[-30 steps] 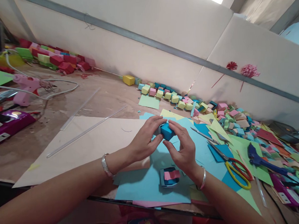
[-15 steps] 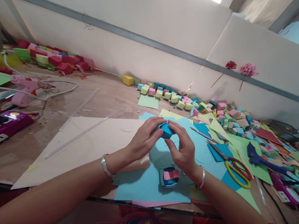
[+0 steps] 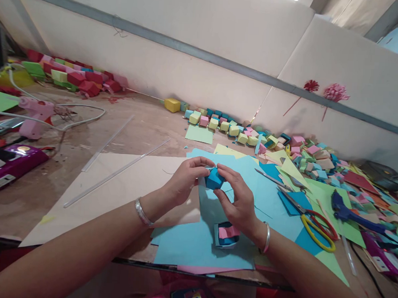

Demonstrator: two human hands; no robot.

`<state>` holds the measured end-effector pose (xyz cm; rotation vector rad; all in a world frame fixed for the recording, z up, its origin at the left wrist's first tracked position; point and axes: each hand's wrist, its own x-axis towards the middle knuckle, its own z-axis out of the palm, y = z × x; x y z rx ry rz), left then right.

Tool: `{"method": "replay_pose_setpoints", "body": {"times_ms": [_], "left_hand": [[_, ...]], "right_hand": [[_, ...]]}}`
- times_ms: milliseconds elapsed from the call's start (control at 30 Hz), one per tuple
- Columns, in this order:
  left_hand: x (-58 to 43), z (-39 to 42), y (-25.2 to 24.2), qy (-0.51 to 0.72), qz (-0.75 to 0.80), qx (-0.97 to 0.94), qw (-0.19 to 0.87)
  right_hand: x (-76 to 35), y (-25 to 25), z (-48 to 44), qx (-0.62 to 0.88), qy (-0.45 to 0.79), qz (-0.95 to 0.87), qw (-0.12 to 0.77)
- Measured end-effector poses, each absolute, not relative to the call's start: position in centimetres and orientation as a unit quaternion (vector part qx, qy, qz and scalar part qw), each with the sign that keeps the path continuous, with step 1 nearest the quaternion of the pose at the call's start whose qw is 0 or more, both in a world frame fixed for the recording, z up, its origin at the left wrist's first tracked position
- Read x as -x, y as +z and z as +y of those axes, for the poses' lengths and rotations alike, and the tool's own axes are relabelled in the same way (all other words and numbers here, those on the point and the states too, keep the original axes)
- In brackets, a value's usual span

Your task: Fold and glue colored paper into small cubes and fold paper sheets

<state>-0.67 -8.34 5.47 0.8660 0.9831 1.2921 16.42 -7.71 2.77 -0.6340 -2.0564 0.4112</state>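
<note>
A small blue paper cube point(image 3: 214, 178) is pinched between both my hands above a light blue paper sheet point(image 3: 200, 242). My left hand point(image 3: 186, 179) curls round its left side and my right hand point(image 3: 238, 200) grips it from the right with thumb and fingers. Each wrist wears a silver bangle. Just below my right wrist a small blue open box with a pink strip point(image 3: 227, 234) lies on the sheet.
Yellow-handled scissors point(image 3: 315, 224) and a blue glue gun point(image 3: 349, 214) lie to the right among coloured paper sheets. Several small paper cubes point(image 3: 233, 129) line the back wall. A pink glue gun point(image 3: 36, 113), clear glue sticks point(image 3: 116, 173) and a purple power strip point(image 3: 9, 168) sit left.
Both hands have drifted slightly left and toward me with the blue cube, turning it a little between the fingers. Everything else on the table stays put.
</note>
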Motion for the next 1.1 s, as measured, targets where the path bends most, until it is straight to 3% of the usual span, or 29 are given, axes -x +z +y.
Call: {"method": "replay_pose_setpoints", "body": {"times_ms": [333, 700, 1100], "left_hand": [[0.23, -8.4, 5.14, 0.557, 0.455, -0.423, 0.551], [0.2, -8.71, 5.25, 0.546, 0.475, -0.573, 0.384], [0.95, -8.7, 4.95, 0.509, 0.436, -0.623, 0.403]], "right_hand": [[-16.3, 3.02, -7.96, 0.243, 0.141, -0.846, 0.452], [-16.65, 3.14, -7.58, 0.258, 0.121, -0.843, 0.456], [-16.91, 3.22, -7.22, 0.289, 0.187, -0.809, 0.477]]}}
